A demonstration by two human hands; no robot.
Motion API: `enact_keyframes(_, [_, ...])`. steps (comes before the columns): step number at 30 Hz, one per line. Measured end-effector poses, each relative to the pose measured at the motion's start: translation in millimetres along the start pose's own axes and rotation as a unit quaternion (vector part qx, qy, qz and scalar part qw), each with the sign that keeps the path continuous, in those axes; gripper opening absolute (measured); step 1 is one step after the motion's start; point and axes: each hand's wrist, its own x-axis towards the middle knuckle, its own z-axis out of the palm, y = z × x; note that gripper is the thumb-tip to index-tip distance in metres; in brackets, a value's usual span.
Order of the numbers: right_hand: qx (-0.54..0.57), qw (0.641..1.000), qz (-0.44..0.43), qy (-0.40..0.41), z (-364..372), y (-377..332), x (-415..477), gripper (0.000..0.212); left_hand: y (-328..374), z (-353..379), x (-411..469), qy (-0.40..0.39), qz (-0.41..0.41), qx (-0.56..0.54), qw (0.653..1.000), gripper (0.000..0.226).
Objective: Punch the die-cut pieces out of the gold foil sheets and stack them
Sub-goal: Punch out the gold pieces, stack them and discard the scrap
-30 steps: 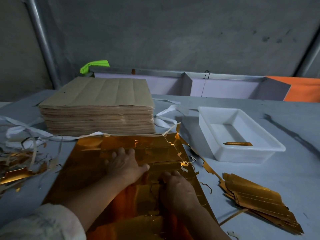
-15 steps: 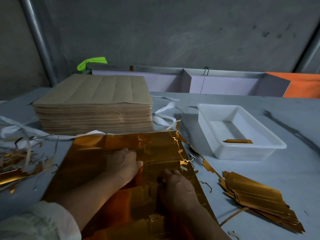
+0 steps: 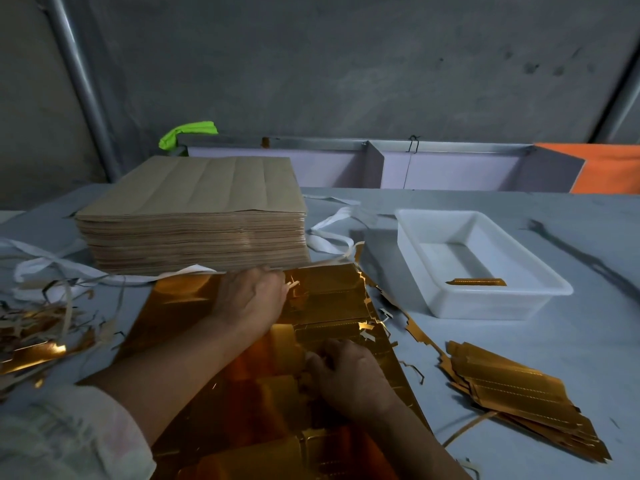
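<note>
Step in hand: punching-out, judged partly done. Flat gold mirror-foil sheet (image 3: 194, 306) lies on the pale grey table (image 3: 519, 344) directly before the person. Its far edge is just beside the foot of a tall square stack of brown sheets (image 3: 194, 216).

Left grip (image 3: 252, 299): rests on the sheet's far part, fingers bent downward, tips hidden. Whether it has hold of anything cannot be told.

Right grip (image 3: 349, 372): fingers and thumb curled, pinching the foil at a cut line near the sheet's middle.

Next move, by judgement: pin the sheet with the left, tear the piece free along its cut without creasing it, carry it rightward.

Fanned pile of long gold foil pieces (image 3: 512, 393): right of the sheet; thin, glossy, ridged.

White rectangular plastic tray (image 3: 485, 306): smooth-walled, holds one narrow gold strip (image 3: 476, 282).

Tangle of gold and white offcut slivers (image 3: 38, 337): left side; curled, jagged.
</note>
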Motion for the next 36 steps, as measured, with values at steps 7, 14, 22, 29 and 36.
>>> enact_keyframes(7, [0.065,0.996,0.062,-0.011,-0.2,-6.7,4.1,0.052,9.6,-19.2,5.2,0.026,-0.001,-0.018,1.0,0.028])
enact_keyframes(14, [-0.027,0.997,0.073,0.012,6.3,-22.4,20.1,0.064,21.5,-26.3,6.9,0.024,0.001,-0.011,1.0,0.03])
enact_keyframes(22, [0.081,0.99,0.113,-0.006,6.0,-30.0,35.4,0.029,21.1,-26.3,8.5,0.035,0.001,-0.032,0.999,0.03])
enact_keyframes(29, [0.301,0.946,0.114,0.046,-17.1,-11.8,29.2,0.013,5.1,-5.9,13.1,0.002,-0.056,-0.149,0.987,0.034])
enact_keyframes(36, [0.315,0.931,0.13,0.13,-43.6,3.9,25.1,0.008,-8.0,6.1,11.2,-0.088,-0.199,-0.222,0.95,0.046])
